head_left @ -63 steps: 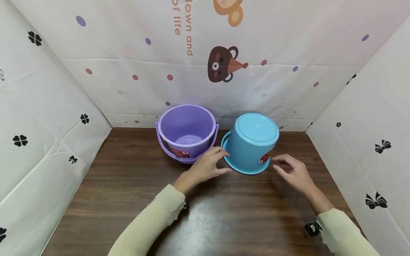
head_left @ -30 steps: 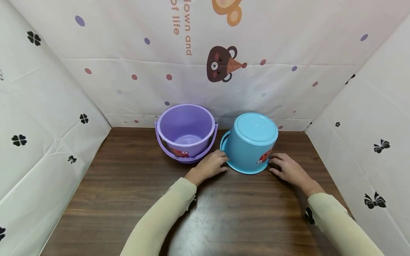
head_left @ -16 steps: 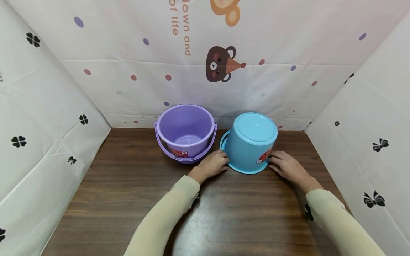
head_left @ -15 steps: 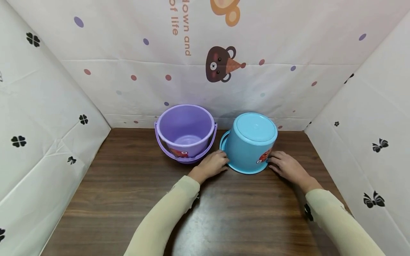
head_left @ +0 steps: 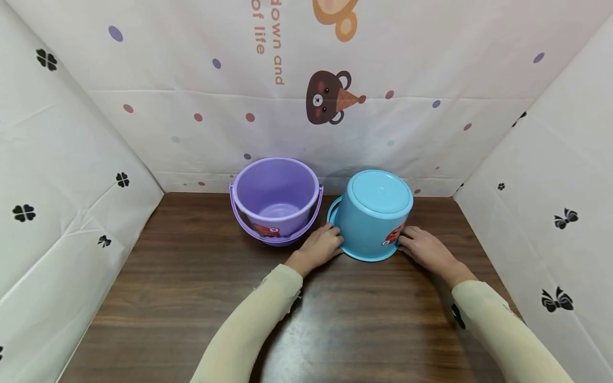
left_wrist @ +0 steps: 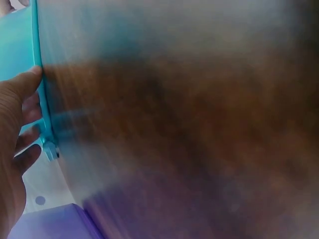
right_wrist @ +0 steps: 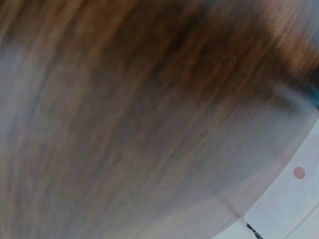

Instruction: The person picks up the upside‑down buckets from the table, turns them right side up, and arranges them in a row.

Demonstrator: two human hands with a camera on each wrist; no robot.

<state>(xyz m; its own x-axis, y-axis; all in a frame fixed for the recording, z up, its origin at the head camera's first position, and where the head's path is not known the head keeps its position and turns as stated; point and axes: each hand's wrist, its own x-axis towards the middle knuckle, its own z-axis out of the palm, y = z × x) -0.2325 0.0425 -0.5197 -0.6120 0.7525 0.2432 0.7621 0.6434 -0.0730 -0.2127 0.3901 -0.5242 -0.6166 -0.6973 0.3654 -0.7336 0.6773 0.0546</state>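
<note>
A light-blue bucket point(head_left: 366, 229) stands upside down on the table, its base facing up and its handle lying at the left. My left hand point(head_left: 322, 246) grips its rim from the left. In the left wrist view the thumb of that hand point(left_wrist: 12, 107) lies against the rim of the blue bucket point(left_wrist: 14, 45), with the other fingers beside it. On the opposite side my right hand point(head_left: 423, 249) holds the rim near the red sticker; its fingertips are partly hidden. The right wrist view shows mostly blurred table.
Left of the blue bucket, a purple bucket point(head_left: 278, 183) stands upright, its handle hanging in front, close to my left hand. The dark wooden table point(head_left: 364, 319) meets a printed back wall point(head_left: 201, 149) just behind both buckets. White side walls rise left and right.
Both hands have moved inward from beside the blue bucket and taken hold of its rim. The blue bucket rests in about the same place, and the purple one has not moved.
</note>
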